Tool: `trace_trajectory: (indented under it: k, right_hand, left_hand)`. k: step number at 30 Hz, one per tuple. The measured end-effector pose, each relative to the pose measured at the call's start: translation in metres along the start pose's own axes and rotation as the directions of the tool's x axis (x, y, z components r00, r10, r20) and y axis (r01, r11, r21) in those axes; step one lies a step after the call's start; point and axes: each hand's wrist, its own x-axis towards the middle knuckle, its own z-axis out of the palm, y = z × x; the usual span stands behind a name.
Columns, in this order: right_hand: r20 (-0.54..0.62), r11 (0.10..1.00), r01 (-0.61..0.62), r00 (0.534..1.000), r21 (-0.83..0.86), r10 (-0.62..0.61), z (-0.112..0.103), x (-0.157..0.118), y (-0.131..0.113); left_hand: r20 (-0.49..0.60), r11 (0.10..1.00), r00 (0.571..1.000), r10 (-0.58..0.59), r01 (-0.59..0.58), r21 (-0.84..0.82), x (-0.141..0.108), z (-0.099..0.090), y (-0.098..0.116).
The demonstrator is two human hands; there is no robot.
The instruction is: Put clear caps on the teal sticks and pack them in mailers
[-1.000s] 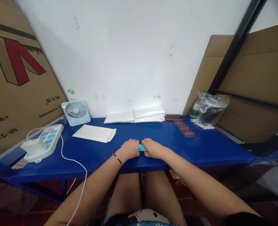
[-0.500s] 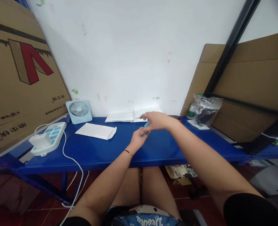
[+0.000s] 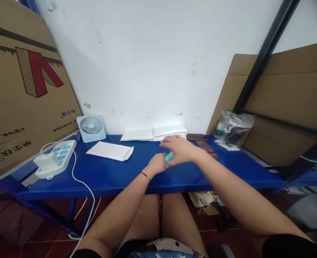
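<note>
My left hand [image 3: 157, 163] is closed around a small turquoise object [image 3: 169, 156] over the middle of the blue table. Most of that object is hidden by my hands, so its kind does not show. My right hand [image 3: 181, 150] arches just to the right of it, fingers stretched out and apart from the thumb. The thumb is close to the turquoise object; whether it touches cannot be made out. Left of my hands, a white envelope [image 3: 109, 151] lies flat on the table. Behind them are two stacks of white envelopes, a lower one [image 3: 137, 135] and a higher one [image 3: 169, 129].
On the blue table [image 3: 99, 179] stand a light-blue fan [image 3: 91, 128] and a white power strip [image 3: 57, 159] with a trailing cable. A red-edged phone [image 3: 197, 137], a dark flat device [image 3: 207, 148] and a clear plastic bag [image 3: 237, 129] are at right. Cardboard [image 3: 289, 104] flanks the table.
Both hands have come slightly lower and nearer to me. More of the turquoise object shows, and the right fingers are spread wider. The phone and dark flat device are now uncovered.
</note>
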Motion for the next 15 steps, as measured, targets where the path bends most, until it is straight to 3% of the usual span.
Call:
trace_trajectory:
  k: [1,3,6,10,15]
  right_hand:
    - [0.077,0.998,-0.03,0.996,-0.054,0.034,0.005,-0.005,0.0]
    - [0.205,0.969,-0.209,0.951,-0.131,0.233,0.023,-0.012,-0.001]
    - [0.259,0.896,-0.438,0.859,-0.08,0.443,0.057,-0.016,-0.006]
    - [0.225,0.876,-0.483,0.851,-0.024,0.475,0.078,-0.017,-0.009]
    - [0.197,0.857,-0.505,0.834,-0.103,0.515,0.073,-0.019,-0.006]
  left_hand:
    - [0.003,0.995,1.0,0.021,-0.021,0.096,-0.001,-0.004,0.002]
    - [0.008,0.926,0.997,0.081,-0.078,0.37,-0.003,-0.01,0.006]
    - [0.041,0.75,0.99,0.134,-0.128,0.649,-0.008,-0.011,0.012]
    - [0.067,0.715,0.988,0.141,-0.148,0.683,-0.01,-0.018,0.013]
    - [0.121,0.645,0.988,0.099,-0.157,0.748,-0.007,-0.035,0.008]
